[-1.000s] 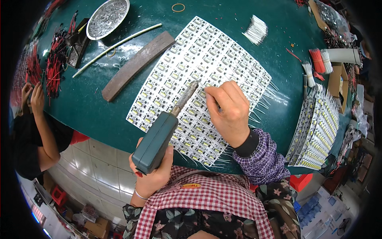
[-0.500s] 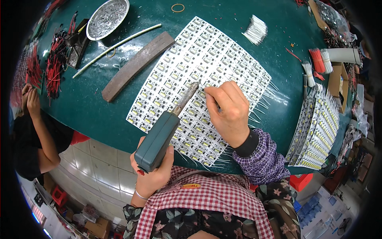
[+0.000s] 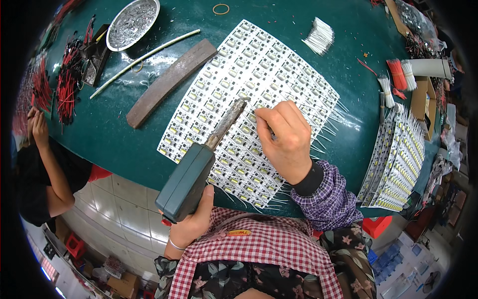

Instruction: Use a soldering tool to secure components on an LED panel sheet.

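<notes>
Head view: our left hand (image 3: 191, 224) grips the soldering gun (image 3: 186, 182), right hand (image 3: 284, 139) pinches a wire on the panel (image 3: 219, 89); we should keep the tip steady.

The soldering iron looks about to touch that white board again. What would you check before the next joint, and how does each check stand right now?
1. Left hand grips the soldering iron firmly by its green body: ok.
2. Iron tip sits over the white LED panel, not the green table: ok.
3. Right hand rests on the panel beside the tip, fingers very close to it: not ok.
4. A wire pinched in the right fingertips: cannot tell.
5. Panel lies flat: ok.
6. Tip clean and hot: cannot tell.
</notes>
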The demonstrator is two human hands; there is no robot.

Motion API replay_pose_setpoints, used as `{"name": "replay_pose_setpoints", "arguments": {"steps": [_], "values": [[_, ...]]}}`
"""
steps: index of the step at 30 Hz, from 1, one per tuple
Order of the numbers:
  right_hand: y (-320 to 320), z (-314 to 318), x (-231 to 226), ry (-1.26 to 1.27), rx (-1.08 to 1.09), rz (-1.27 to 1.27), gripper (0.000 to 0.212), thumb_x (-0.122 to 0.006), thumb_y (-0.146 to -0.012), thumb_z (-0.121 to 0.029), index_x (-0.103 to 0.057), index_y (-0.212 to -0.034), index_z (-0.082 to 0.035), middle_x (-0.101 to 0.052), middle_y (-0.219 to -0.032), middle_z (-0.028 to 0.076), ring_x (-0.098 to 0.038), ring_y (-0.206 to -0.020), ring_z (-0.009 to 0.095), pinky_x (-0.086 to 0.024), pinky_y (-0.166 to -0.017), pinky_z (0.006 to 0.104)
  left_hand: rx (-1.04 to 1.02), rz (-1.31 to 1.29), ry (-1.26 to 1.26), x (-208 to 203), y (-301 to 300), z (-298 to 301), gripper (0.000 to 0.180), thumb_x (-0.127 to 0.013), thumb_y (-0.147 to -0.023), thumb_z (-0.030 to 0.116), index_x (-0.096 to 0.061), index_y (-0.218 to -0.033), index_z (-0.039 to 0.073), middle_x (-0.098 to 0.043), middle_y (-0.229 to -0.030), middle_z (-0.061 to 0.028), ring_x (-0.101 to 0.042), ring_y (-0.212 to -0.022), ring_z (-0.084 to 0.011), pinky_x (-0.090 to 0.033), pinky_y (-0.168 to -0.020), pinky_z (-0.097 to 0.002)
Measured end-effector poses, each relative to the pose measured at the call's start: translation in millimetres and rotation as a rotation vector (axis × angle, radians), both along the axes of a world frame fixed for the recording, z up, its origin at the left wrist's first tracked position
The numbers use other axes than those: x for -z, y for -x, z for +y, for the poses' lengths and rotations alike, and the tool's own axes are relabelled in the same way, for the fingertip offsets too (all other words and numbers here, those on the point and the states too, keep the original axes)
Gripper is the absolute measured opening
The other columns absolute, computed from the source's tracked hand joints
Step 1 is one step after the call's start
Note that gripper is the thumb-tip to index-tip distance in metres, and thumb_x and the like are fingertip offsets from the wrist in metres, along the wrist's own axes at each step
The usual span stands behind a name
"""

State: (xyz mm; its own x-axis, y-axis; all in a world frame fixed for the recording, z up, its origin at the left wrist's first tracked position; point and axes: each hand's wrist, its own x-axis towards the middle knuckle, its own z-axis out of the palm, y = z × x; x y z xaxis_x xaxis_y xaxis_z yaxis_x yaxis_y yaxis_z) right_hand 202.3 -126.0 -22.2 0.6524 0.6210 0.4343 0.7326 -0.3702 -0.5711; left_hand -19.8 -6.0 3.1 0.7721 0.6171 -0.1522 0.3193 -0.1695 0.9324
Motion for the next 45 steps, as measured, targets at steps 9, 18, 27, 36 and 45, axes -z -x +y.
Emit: {"name": "replay_pose_setpoints", "arguments": {"steps": [9, 18, 27, 36, 45], "values": [[0, -4, -13, 0.079, -0.008, 0.036, 0.015, -0.075, -0.079, 0.005, -0.068, -0.091, -0.001, -0.051, -0.078, 0.009, -0.058, -0.074, 0.026, -0.049, -0.061, 0.038, -0.115, 0.096, -0.025, -9, -13, -1, 0.025, -0.082, -0.085, 0.01, -0.075, -0.105, -0.002, -0.076, -0.092, -0.0117, -0.072, -0.073, -0.0217, -0.056, -0.068, -0.033], [-19, -4, -13, 0.04, 0.002, 0.046, 0.014, -0.077, -0.079, 0.003, -0.071, -0.09, -0.003, -0.051, -0.076, 0.008, -0.059, -0.073, 0.026, -0.048, -0.06, 0.0381, -0.106, 0.148, -0.011, -14, -18, 1, 0.022, -0.084, -0.084, 0.011, -0.076, -0.101, 0.0, -0.076, -0.089, -0.0092, -0.071, -0.068, -0.0197, -0.056, -0.064, -0.0317], [-19, -3, -3, 0.035, 0.018, 0.059, 0.015, -0.077, -0.079, 0.004, -0.073, -0.091, -0.003, -0.052, -0.076, 0.008, -0.059, -0.072, 0.025, -0.048, -0.061, 0.0368, -0.13, 0.071, 0.054, -10, -24, 2, 0.02, -0.082, -0.082, 0.006, -0.075, -0.099, -0.002, -0.072, -0.087, -0.0098, -0.068, -0.066, -0.0156, -0.054, -0.06, -0.0292], [-20, -4, -3, 0.022, 0.007, 0.078, 0.016, -0.077, -0.078, 0.005, -0.073, -0.092, -0.002, -0.054, -0.077, 0.008, -0.06, -0.073, 0.025, -0.049, -0.062, 0.0367, -0.071, 0.08, 0.068, -7, -26, 3, 0.018, -0.079, -0.084, 0.004, -0.074, -0.1, 0.0, -0.068, -0.089, -0.0083, -0.065, -0.065, -0.0158, -0.051, -0.059, -0.0295], [-21, -4, -3, 0.041, -0.004, 0.074, 0.017, -0.078, -0.078, 0.004, -0.073, -0.092, -0.003, -0.053, -0.077, 0.008, -0.059, -0.073, 0.026, -0.049, -0.062, 0.0374, -0.074, 0.114, 0.026, -10, -22, 1, 0.018, -0.078, -0.084, 0.003, -0.075, -0.102, -0.001, -0.071, -0.094, -0.0112, -0.068, -0.073, -0.0199, -0.053, -0.063, -0.0299]]}}
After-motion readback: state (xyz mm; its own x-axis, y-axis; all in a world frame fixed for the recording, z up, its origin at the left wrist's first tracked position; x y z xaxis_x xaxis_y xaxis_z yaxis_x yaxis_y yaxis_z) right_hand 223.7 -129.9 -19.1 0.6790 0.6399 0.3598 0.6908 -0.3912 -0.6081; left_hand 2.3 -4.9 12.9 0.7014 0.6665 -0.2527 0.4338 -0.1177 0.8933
